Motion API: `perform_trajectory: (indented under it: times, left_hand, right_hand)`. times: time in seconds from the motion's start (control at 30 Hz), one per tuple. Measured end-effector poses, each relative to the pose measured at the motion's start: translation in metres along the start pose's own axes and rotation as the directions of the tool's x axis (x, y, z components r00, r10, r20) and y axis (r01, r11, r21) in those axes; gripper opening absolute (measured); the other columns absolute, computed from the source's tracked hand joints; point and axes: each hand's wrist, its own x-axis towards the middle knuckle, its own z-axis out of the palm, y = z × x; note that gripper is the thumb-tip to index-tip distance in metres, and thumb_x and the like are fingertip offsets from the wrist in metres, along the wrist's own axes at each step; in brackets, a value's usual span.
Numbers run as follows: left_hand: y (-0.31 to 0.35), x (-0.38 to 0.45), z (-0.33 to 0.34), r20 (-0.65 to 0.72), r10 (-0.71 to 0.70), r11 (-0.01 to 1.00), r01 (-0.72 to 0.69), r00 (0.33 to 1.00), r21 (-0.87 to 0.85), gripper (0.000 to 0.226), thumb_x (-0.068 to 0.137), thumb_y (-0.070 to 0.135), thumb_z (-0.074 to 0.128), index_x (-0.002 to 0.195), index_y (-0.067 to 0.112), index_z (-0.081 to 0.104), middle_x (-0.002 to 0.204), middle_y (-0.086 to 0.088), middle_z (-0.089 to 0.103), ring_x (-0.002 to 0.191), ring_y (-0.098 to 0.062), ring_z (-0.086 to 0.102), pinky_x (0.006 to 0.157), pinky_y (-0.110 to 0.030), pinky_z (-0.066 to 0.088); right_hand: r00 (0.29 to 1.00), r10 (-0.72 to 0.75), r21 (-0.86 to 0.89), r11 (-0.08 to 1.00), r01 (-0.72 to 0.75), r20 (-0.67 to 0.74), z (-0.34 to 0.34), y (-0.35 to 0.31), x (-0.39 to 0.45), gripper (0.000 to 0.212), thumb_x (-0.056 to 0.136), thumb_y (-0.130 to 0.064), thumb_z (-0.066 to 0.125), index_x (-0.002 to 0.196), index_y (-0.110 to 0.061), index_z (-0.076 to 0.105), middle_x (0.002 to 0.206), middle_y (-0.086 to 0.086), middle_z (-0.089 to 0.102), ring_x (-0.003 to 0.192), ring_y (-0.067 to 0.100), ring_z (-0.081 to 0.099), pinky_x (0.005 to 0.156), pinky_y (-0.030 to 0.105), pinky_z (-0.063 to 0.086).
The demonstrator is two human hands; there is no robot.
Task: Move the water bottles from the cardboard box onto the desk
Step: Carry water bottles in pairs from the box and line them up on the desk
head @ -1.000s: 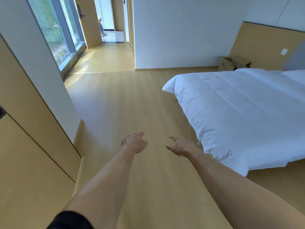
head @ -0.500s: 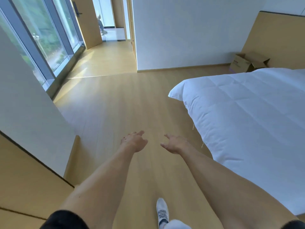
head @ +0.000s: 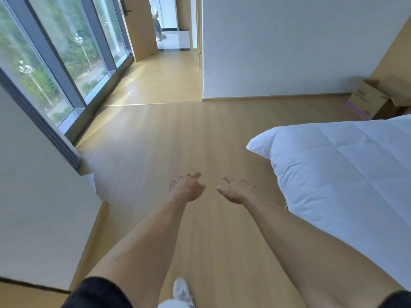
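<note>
An open cardboard box (head: 370,101) stands on the floor at the far right, against the wall behind the bed's far corner; its inside is hidden. No water bottle and no desk are in view. My left hand (head: 188,187) and my right hand (head: 238,190) are stretched out in front of me above the wooden floor, side by side, fingers relaxed and holding nothing. The box is far from both hands.
A bed with a white duvet (head: 342,174) fills the right side. Tall windows (head: 64,63) run along the left. A white wall (head: 287,45) stands ahead, beside a passage with an open door (head: 142,30). A person sits far down the passage. My white shoe (head: 182,292) is below.
The view has advanced into the room and turned; the wooden panel at left has dropped out of sight, and the box looks nearer. Both hands stay held out, empty.
</note>
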Motion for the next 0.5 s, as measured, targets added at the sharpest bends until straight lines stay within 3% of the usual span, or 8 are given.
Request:
perform_trajectory:
  times: [0.37, 0.5]
  left_hand:
    - [0.006, 0.273, -0.095, 0.047, 0.093, 0.996, -0.093, 0.995, -0.001, 0.058, 0.1, 0.049, 0.041, 0.155, 0.034, 0.03, 0.159, -0.005, 0.036, 0.144, -0.029, 0.037, 0.118, -0.045, 0.028]
    - [0.017, 0.366, -0.152, 0.04, 0.138, 0.99, -0.138, 0.99, 0.005, 0.057, 0.101, 0.049, 0.041, 0.155, 0.034, 0.03, 0.158, -0.005, 0.038, 0.144, -0.028, 0.037, 0.118, -0.044, 0.028]
  right_hand:
    - [0.989, 0.144, 0.052, 0.988, -0.142, -0.032, -0.113, -0.004, 0.226, 0.063, 0.099, -0.059, 0.036, 0.155, -0.03, 0.029, 0.157, 0.003, 0.039, 0.14, 0.026, 0.04, 0.111, 0.042, 0.035]
    - [0.982, 0.173, 0.084, 0.982, -0.167, -0.07, -0.171, -0.017, 0.302, 0.061, 0.098, -0.058, 0.038, 0.153, -0.032, 0.032, 0.151, 0.002, 0.045, 0.136, 0.027, 0.045, 0.103, 0.041, 0.038]
